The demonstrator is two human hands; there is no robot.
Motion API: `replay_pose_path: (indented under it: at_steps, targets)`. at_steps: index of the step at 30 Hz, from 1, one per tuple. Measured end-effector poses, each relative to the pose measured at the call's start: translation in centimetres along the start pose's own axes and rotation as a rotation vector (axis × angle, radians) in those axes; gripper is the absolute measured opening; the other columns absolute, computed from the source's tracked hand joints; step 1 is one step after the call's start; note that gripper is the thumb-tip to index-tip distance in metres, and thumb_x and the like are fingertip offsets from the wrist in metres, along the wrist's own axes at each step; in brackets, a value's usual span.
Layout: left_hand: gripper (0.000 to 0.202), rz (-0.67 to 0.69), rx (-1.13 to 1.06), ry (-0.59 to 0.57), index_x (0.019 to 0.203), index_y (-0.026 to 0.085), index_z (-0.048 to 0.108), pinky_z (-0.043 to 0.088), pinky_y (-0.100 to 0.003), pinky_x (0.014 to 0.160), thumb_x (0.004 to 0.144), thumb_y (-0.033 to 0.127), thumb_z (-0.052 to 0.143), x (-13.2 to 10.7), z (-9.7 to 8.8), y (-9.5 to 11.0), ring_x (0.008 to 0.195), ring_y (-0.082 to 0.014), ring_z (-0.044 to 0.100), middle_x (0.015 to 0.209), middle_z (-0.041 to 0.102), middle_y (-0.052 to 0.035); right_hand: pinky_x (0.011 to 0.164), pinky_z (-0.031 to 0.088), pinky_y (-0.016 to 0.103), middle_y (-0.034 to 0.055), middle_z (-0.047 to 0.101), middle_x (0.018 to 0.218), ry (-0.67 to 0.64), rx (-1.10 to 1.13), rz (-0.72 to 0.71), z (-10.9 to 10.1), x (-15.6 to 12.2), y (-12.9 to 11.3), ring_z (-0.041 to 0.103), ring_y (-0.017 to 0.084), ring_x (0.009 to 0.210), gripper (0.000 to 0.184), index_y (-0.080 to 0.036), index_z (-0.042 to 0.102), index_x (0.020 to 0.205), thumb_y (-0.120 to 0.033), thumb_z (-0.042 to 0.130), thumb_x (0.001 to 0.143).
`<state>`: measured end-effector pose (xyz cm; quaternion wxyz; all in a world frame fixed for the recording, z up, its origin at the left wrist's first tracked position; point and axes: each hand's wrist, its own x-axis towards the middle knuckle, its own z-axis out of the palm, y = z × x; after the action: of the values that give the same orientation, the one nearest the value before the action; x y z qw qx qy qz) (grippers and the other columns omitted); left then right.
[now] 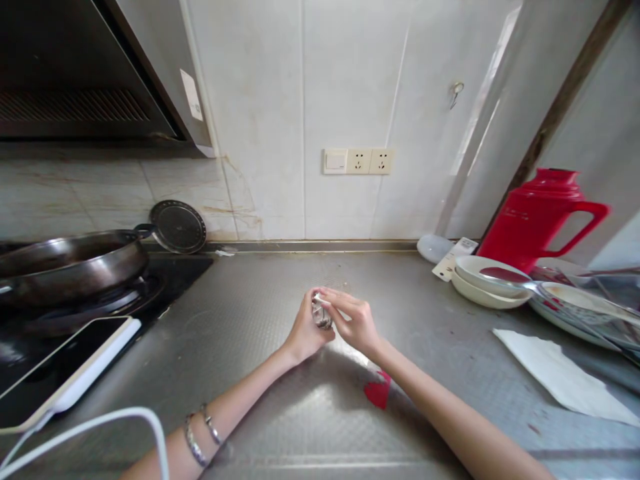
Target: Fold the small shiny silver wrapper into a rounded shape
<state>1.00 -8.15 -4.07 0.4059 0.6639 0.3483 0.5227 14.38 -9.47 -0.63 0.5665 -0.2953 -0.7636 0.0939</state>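
Note:
Over the middle of the steel counter (260, 313), my left hand (303, 331) and my right hand (354, 323) meet around a small clear jar-like object (321, 315). The left hand's fingers wrap it from the left. Pinched together, the right hand's fingers rest on its top. What is inside the object is too small to make out. A small red piece (379, 392) lies on the counter under my right forearm. Two bracelets (203, 433) circle my left wrist.
A dark wok (70, 263) sits on the stove at left, a round lid (179, 227) behind it. A tablet (60, 373) with a white cable lies front left. Right: stacked white bowls (487, 280), a red thermos jug (540, 220), plates, a white paper sheet (555, 373).

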Motion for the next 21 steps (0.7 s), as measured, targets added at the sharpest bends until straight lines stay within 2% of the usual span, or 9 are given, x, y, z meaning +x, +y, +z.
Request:
replay_pose_path:
  at_steps: [2, 4, 6, 9, 11, 13, 18, 21]
  targets:
    - [0.083, 0.024, -0.006, 0.001, 0.127, 0.021, 0.039, 0.044, -0.036, 0.095, 0.052, 0.003, 0.071, 0.0, 0.1, -0.1, 0.111, -0.0241, 0.056, 0.123, 0.055, -0.0102, 0.098, 0.051, 0.037, 0.0044, 0.069, 0.114, -0.058, -0.007, -0.117, -0.2, 0.1, -0.2, 0.063, 0.022, 0.110, 0.027, -0.024, 0.070, 0.108, -0.019, 0.053, 0.088]
    - [0.084, 0.029, 0.010, 0.009, 0.127, 0.021, 0.039, 0.043, -0.037, 0.097, 0.051, 0.002, 0.071, 0.0, 0.1, -0.1, 0.113, -0.0250, 0.054, 0.124, 0.054, -0.0101, 0.096, 0.052, 0.037, 0.0040, 0.070, 0.112, -0.049, -0.006, -0.092, -0.3, 0.3, -0.4, 0.064, 0.022, 0.108, 0.026, -0.024, 0.071, 0.107, -0.020, 0.053, 0.088]
    - [0.084, 0.020, 0.029, 0.008, 0.127, 0.020, 0.040, 0.043, -0.039, 0.097, 0.051, 0.000, 0.069, -0.2, 0.1, 0.0, 0.113, -0.0254, 0.054, 0.122, 0.055, -0.0091, 0.088, 0.055, 0.035, 0.0043, 0.072, 0.105, 0.007, 0.001, 0.055, -0.3, 0.6, -0.4, 0.069, 0.023, 0.099, 0.023, -0.024, 0.073, 0.101, -0.023, 0.054, 0.088]
    - [0.086, 0.007, 0.052, -0.004, 0.128, 0.020, 0.040, 0.043, -0.041, 0.098, 0.050, -0.003, 0.067, -0.4, 0.2, 0.1, 0.111, -0.0261, 0.055, 0.119, 0.056, -0.0082, 0.068, 0.058, 0.032, 0.0048, 0.076, 0.089, 0.056, 0.028, 0.301, -0.2, 0.9, -0.2, 0.072, 0.024, 0.079, 0.023, -0.021, 0.076, 0.087, -0.029, 0.055, 0.088]
    - [0.086, 0.006, 0.064, -0.006, 0.127, 0.020, 0.041, 0.042, -0.041, 0.098, 0.049, -0.004, 0.067, -0.5, 0.3, 0.1, 0.112, -0.0267, 0.055, 0.120, 0.056, -0.0084, 0.062, 0.058, 0.031, 0.0055, 0.076, 0.085, 0.063, 0.032, 0.368, -0.1, 0.9, 0.0, 0.072, 0.025, 0.075, 0.024, -0.019, 0.076, 0.084, -0.032, 0.056, 0.088]
    - [0.083, 0.007, 0.075, -0.009, 0.126, 0.020, 0.041, 0.042, -0.042, 0.098, 0.051, -0.003, 0.067, -0.5, 0.3, 0.2, 0.112, -0.0268, 0.055, 0.119, 0.056, -0.0091, 0.069, 0.058, 0.032, 0.0059, 0.075, 0.090, 0.066, 0.018, 0.329, -0.1, 0.7, -0.1, 0.072, 0.025, 0.080, 0.023, -0.020, 0.076, 0.086, -0.031, 0.056, 0.088]
    - [0.074, 0.069, 0.030, -0.026, 0.122, 0.020, 0.039, 0.046, -0.039, 0.094, 0.056, 0.007, 0.073, -0.2, 0.3, 0.4, 0.109, -0.0245, 0.057, 0.120, 0.056, -0.0106, 0.092, 0.053, 0.036, 0.0042, 0.073, 0.103, 0.022, 0.010, 0.023, 0.2, 0.2, -0.9, 0.068, 0.022, 0.100, 0.022, -0.025, 0.073, 0.098, -0.024, 0.054, 0.088]
    - [0.074, 0.080, 0.018, -0.004, 0.121, 0.020, 0.039, 0.045, -0.038, 0.094, 0.057, 0.010, 0.075, -0.1, 0.3, 0.5, 0.110, -0.0244, 0.057, 0.121, 0.056, -0.0112, 0.098, 0.050, 0.036, 0.0031, 0.072, 0.105, 0.029, 0.034, -0.016, 0.2, 0.1, -1.2, 0.066, 0.021, 0.105, 0.023, -0.025, 0.073, 0.100, -0.021, 0.054, 0.088]
